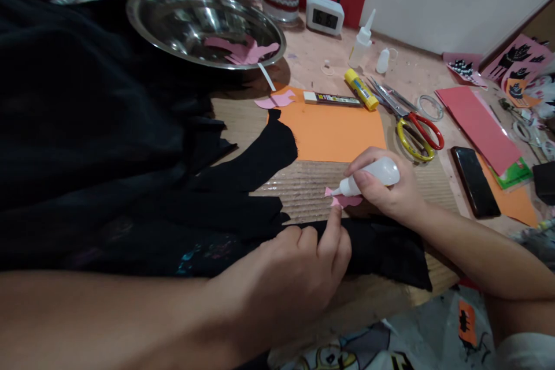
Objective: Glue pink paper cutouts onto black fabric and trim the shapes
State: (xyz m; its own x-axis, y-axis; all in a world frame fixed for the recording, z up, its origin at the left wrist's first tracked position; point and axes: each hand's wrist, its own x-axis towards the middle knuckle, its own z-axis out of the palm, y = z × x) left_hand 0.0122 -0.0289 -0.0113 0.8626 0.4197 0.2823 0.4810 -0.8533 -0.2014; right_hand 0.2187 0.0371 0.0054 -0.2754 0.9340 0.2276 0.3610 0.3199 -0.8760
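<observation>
One light, likely squeezy bottle (384,171) right of centre gets pinched round its body, probably the best hold, by the right hand (390,192), left hand (299,263) pinning flimsy-looking pink paper (348,201) with outstretched index.

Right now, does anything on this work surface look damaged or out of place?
Yes: the black cloth has jagged, uneven edges, as if roughly cut. One part overlaps the orange sheet; another lies beside the left hand. Whether this is damage or intended, I cannot tell.

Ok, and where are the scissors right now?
In the head view, the scissors lie right of centre, just right of the yellow glue stick and beyond the right hand.
</observation>
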